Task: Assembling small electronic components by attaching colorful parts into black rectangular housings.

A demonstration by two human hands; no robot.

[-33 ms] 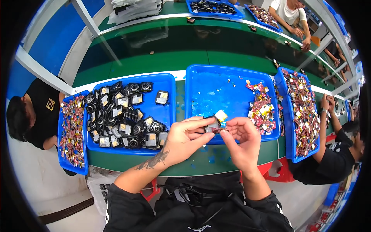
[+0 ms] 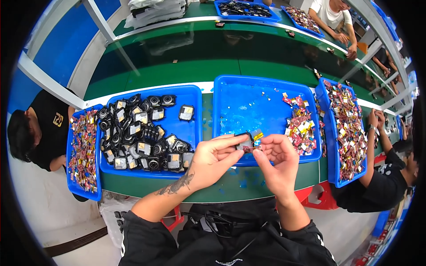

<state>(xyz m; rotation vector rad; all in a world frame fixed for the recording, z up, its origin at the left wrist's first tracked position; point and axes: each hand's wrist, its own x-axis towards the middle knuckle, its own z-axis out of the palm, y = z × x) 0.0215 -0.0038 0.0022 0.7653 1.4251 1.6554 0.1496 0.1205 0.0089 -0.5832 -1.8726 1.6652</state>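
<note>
My left hand (image 2: 213, 162) grips a black watch-like case (image 2: 242, 141) between fingers and thumb, above the near edge of a blue tray (image 2: 248, 79). Close against the case, my right hand (image 2: 282, 162) pinches a small reddish circuit board (image 2: 249, 150). A yellow and silvery flap (image 2: 257, 134) stands up beside the case, next to my right fingertips. Whether the board is still joined to the case I cannot tell. Similar boards with ribbon pieces lie in a pile (image 2: 301, 126) at the tray's right side.
Left of my hands, a blue tray (image 2: 195, 95) holds many black cases (image 2: 137, 117). Narrow trays of boards stand at the far left (image 2: 84, 153) and right (image 2: 345, 128). Co-workers sit at both sides (image 2: 42, 128) and across the green bench (image 2: 177, 53).
The small flap by my right fingertips has tilted, from showing a pale square face to a narrower yellow and silvery one. Both hands stay nearly in place.
</note>
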